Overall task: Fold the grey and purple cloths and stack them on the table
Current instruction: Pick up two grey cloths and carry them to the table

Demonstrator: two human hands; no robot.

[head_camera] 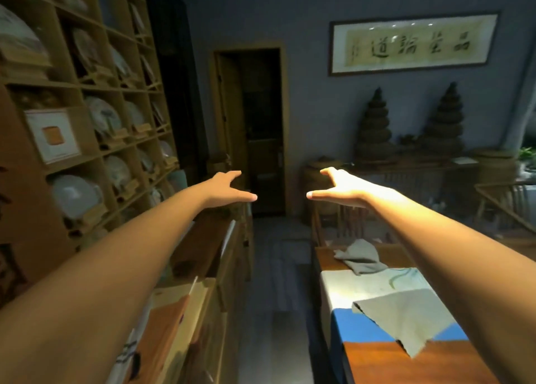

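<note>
Both arms reach straight out at chest height over the aisle, palms down. The left hand (229, 188) is spread wide, fingers straight and thumb stuck out, holding nothing; the right hand (338, 188) mirrors it, splayed flat and empty, lit warm from above.

Below the right arm runs a long wooden table (429, 363), its reddish top smooth and glossy, part covered by a runner (362, 285) that is pale with a faint painted sprig and turns bright blue nearer me. On it lies a grey cloth (406, 317), thin and limp, spread fairly flat with one pointed corner over the bare wood. Further along the table a second cloth (359, 257), crumpled into a soft heap, straddles the runner's far edge; in this dim light it reads greyish and I cannot tell its true colour.

To the left stands a tall wooden shelf (87, 99) of square cubbies holding round paper-wrapped discs on little stands. The wall is slate blue, with a framed calligraphy scroll (412, 45), a dark doorway (255, 128), and two tiered cone-shaped ornaments (374, 122) on a sideboard
</note>
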